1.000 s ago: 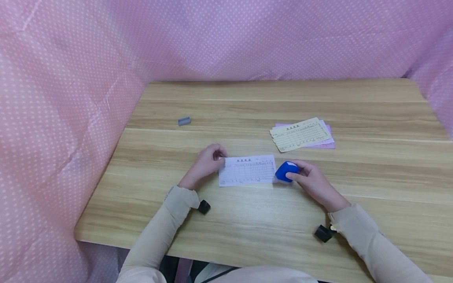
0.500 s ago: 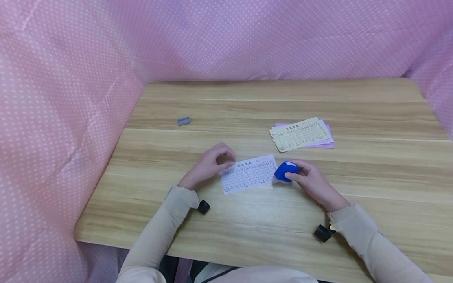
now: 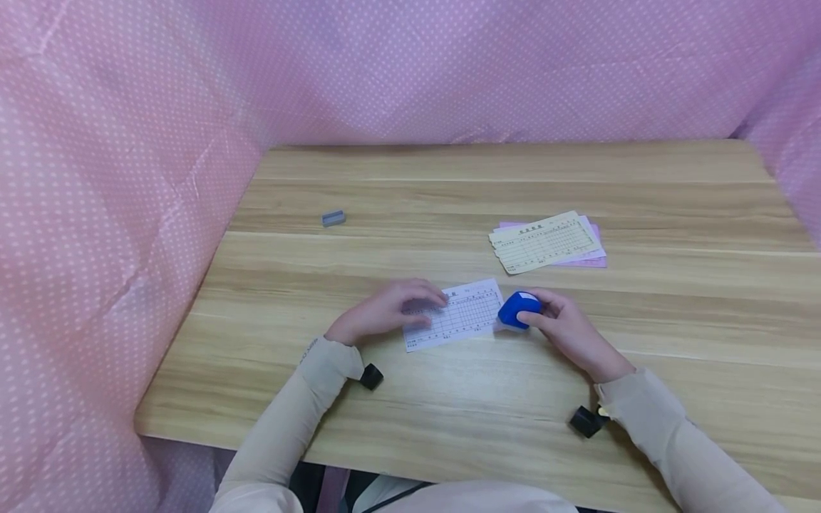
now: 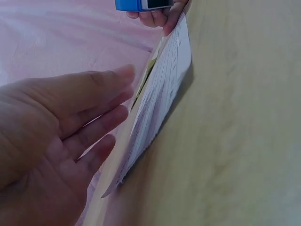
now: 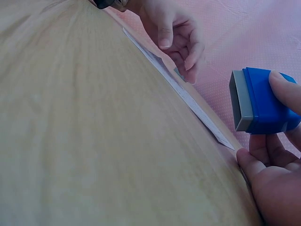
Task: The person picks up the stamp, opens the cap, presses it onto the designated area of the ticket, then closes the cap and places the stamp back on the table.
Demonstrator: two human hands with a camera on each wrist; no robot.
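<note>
A white printed form lies slightly turned on the table in front of the person. Over its left end hovers the left hand, thumb and fingers spread apart with nothing between them. In the left wrist view, that end of the form curls up a little, with a shadow beneath. The right hand holds a blue stamp between thumb and fingers at the form's right edge. Seen from the right wrist, the stamp has a grey base and is raised above the table.
Behind and to the right, a pale yellow form lies on top of white and purple sheets. A small grey block-like piece sits at the back left of the wooden table. Pink dotted cloth hangs around the table.
The left hand has let go of the form's upper left corner and moved right and down over it. The form has turned, its left end now nearer the person. The right hand stays in place.
</note>
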